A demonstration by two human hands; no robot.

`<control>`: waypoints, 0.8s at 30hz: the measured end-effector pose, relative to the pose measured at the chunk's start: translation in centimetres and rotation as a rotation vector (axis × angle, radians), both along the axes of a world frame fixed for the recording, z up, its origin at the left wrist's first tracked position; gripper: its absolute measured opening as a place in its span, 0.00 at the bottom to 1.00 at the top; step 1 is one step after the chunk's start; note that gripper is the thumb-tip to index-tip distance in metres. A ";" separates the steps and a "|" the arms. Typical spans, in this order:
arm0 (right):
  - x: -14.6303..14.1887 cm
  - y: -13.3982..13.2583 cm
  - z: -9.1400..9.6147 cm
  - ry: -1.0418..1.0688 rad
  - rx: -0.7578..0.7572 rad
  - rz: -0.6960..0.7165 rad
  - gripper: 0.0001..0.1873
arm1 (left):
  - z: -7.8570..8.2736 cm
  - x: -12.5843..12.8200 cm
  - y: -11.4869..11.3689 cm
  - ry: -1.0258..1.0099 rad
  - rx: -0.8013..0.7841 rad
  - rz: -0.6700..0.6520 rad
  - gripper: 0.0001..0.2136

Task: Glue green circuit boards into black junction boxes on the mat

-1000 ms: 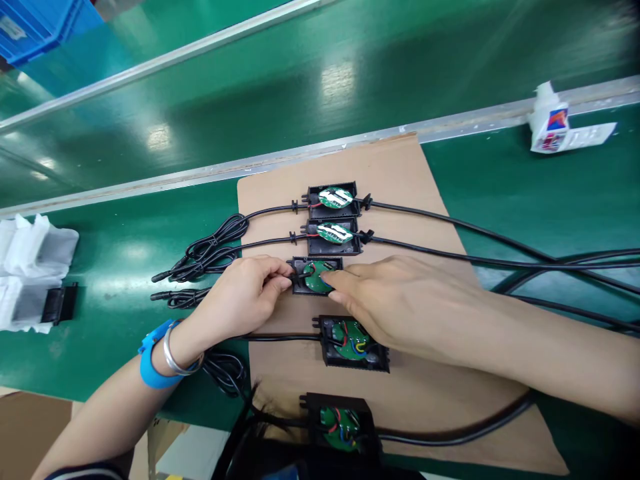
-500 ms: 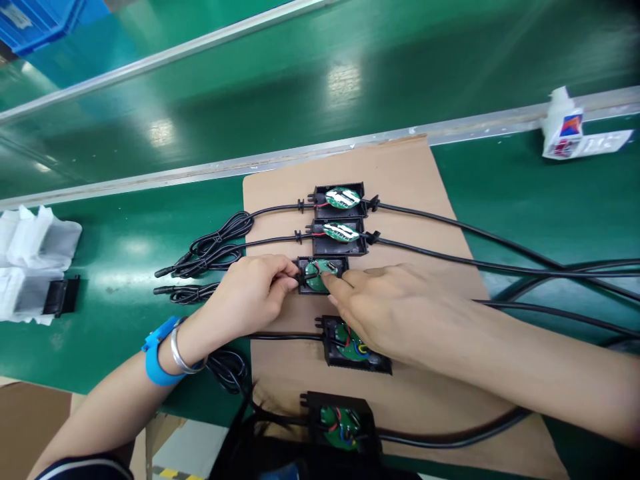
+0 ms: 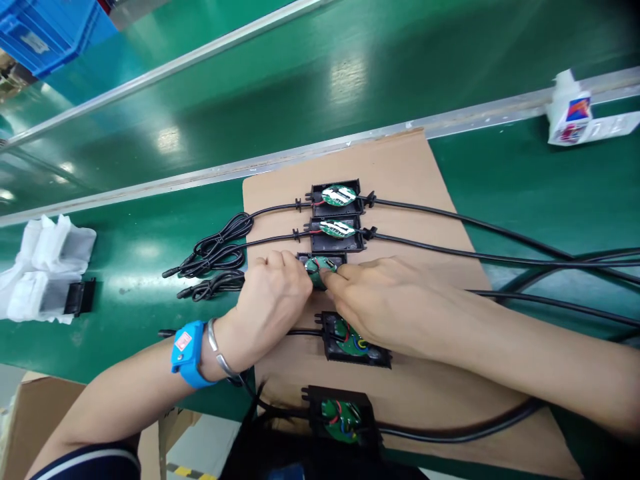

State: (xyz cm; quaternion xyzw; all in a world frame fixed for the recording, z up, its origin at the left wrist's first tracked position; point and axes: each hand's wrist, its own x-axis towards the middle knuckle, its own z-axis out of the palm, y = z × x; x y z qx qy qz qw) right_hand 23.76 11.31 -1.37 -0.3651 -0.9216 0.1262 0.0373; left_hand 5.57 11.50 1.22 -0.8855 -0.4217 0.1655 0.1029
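Observation:
In the middle of a row, a small black plastic case point(image 3: 343, 256) holds a green circuit board point(image 3: 320, 265). My left hand point(image 3: 273, 303) is closed at the case's left end, where a black cable point(image 3: 227, 283) runs in under it; its fingertips are hidden. From the right, my right hand point(image 3: 375, 293) grips the case, an index fingertip on the board. Behind are a case point(image 3: 353, 243) and another case point(image 3: 356, 187), their boards tilted up and streaked white. Nearer me, a case point(image 3: 383, 357) and the nearest case point(image 3: 367, 407) hold boards with coloured wires.
Beneath the cases lies a cardboard sheet point(image 3: 390, 157) on the green bench point(image 3: 150, 247). Coiled cables point(image 3: 220, 237) sit left, and thick cables point(image 3: 525, 253) run right. White-wrapped parts point(image 3: 55, 253) are far left; a white bottle point(image 3: 570, 110) is at the back right.
My left hand has rolled over at the case's left end, so its back now faces up and covers the fingertips. My right hand stays nearly in place on the board.

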 end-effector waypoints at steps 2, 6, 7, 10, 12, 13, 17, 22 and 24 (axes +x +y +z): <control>-0.2 -0.1 0.0 -0.003 0.019 -0.010 0.11 | -0.2 0.0 -0.3 0.013 0.022 0.003 0.16; -0.3 0.1 0.2 -0.038 -0.032 -0.024 0.12 | 0.1 -1.4 -0.4 -0.094 0.001 -0.001 0.12; -0.2 0.2 0.3 -0.039 -0.072 -0.032 0.12 | 0.2 -1.7 -0.4 -0.165 -0.008 0.000 0.11; 0.5 0.4 0.8 0.023 -0.192 -0.060 0.11 | 0.1 -2.3 -0.3 -0.414 -0.102 -0.085 0.11; 1.3 0.3 1.2 0.080 -0.235 -0.095 0.12 | -0.5 -2.4 -0.4 -0.493 -0.194 -0.181 0.12; 1.7 0.2 1.3 0.106 -0.246 -0.120 0.13 | -0.8 -2.3 -0.5 -0.498 -0.228 -0.216 0.12; 2.9 -0.6 1.7 0.195 -0.262 -0.195 0.07 | -1.5 -2.2 -0.7 -0.490 -0.262 -0.252 0.14; 3.0 -1.0 1.9 0.178 -0.229 -0.189 0.08 | -1.7 -2.4 -1.3 -0.520 -0.226 -0.233 0.14; 2.8 -0.7 1.8 0.144 -0.229 -0.184 0.08 | -1.9 -2.5 -1.5 -0.538 -0.219 -0.238 0.14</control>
